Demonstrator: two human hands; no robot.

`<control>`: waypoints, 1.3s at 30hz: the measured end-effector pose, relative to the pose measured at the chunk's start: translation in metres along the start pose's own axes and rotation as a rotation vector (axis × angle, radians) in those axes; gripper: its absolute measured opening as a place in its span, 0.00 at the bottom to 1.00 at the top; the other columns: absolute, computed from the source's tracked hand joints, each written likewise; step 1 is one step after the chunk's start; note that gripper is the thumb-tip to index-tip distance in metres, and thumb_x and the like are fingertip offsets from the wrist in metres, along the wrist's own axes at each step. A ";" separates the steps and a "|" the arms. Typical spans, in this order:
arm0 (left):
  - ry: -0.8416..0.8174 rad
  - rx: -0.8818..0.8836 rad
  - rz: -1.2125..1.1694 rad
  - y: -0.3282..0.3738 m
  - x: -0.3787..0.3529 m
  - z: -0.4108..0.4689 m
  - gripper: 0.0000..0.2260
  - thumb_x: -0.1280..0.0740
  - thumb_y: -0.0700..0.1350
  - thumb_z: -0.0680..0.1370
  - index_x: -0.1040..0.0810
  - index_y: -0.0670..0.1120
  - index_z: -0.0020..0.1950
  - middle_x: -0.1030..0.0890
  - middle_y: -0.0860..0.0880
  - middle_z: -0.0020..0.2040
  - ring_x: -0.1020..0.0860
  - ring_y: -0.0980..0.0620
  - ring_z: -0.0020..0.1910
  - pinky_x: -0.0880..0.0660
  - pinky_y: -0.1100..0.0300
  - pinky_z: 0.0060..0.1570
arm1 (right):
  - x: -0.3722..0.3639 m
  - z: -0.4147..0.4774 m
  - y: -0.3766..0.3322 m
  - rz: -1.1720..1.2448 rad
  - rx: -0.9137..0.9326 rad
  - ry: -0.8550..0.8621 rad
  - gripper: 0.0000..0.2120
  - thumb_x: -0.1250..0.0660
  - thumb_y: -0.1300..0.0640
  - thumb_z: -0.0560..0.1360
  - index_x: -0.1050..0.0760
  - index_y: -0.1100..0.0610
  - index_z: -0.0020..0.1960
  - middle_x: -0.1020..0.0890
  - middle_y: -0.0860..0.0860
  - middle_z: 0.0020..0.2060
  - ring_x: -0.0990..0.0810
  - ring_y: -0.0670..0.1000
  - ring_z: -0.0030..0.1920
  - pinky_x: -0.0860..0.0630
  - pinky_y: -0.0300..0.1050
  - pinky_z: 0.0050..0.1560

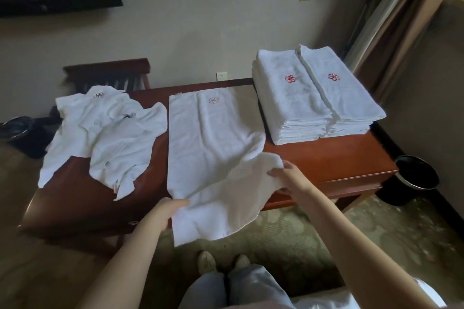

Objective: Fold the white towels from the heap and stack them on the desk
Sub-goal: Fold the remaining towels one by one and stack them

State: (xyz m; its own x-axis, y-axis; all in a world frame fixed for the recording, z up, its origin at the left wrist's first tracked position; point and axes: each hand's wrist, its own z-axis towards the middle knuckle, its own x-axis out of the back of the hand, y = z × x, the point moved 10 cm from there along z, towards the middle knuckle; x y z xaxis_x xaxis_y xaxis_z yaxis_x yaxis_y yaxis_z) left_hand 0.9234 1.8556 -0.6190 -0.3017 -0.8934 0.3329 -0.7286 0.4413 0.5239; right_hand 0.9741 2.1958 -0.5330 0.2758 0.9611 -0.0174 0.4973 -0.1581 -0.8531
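A white towel [213, 143] lies lengthwise across the middle of the wooden desk [326, 160], and its near end hangs over the front edge. My left hand [167, 209] grips the near left corner of that end. My right hand [285, 173] pinches the near right corner and lifts it above the desk. A heap of crumpled white towels [105, 130] lies on the left part of the desk. On the right part stand two side-by-side stacks of folded towels [313, 98] with red flower emblems.
A black waste bin [414, 178] stands on the floor right of the desk. A slatted wooden rack [108, 75] stands behind the heap, with a dark bag [20, 130] on the floor at far left. My legs and shoes [223, 263] are below the desk's front edge.
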 end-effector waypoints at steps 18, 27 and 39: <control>0.019 -0.184 -0.266 0.009 0.003 -0.032 0.31 0.31 0.44 0.77 0.41 0.48 0.76 0.28 0.47 0.65 0.26 0.46 0.58 0.25 0.52 0.48 | 0.048 -0.030 0.020 0.098 0.086 0.341 0.10 0.33 0.63 0.75 0.19 0.55 0.55 0.21 0.53 0.36 0.27 0.48 0.29 0.30 0.37 0.25; -0.114 -0.584 -0.749 0.130 0.037 -0.102 0.14 0.37 0.38 0.79 0.25 0.43 0.64 0.22 0.45 0.58 0.23 0.48 0.55 0.23 0.56 0.47 | 0.038 -0.077 -0.139 0.068 0.516 0.408 0.08 0.32 0.60 0.73 0.18 0.51 0.49 0.19 0.51 0.39 0.22 0.46 0.38 0.25 0.38 0.38; 0.106 -0.431 -1.263 0.096 0.085 -0.092 0.14 0.36 0.37 0.78 0.26 0.43 0.64 0.27 0.43 0.68 0.27 0.44 0.65 0.24 0.57 0.53 | 0.085 -0.082 -0.110 -0.052 0.308 0.696 0.10 0.36 0.64 0.68 0.20 0.53 0.45 0.21 0.53 0.30 0.25 0.53 0.27 0.26 0.48 0.37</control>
State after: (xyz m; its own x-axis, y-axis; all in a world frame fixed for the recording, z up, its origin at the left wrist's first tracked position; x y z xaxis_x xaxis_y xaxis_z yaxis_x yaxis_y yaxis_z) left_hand 0.8846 1.8292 -0.4683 0.4934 -0.7038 -0.5111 -0.2139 -0.6678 0.7130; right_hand 1.0106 2.2766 -0.3981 0.7639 0.5849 0.2727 0.3002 0.0521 -0.9525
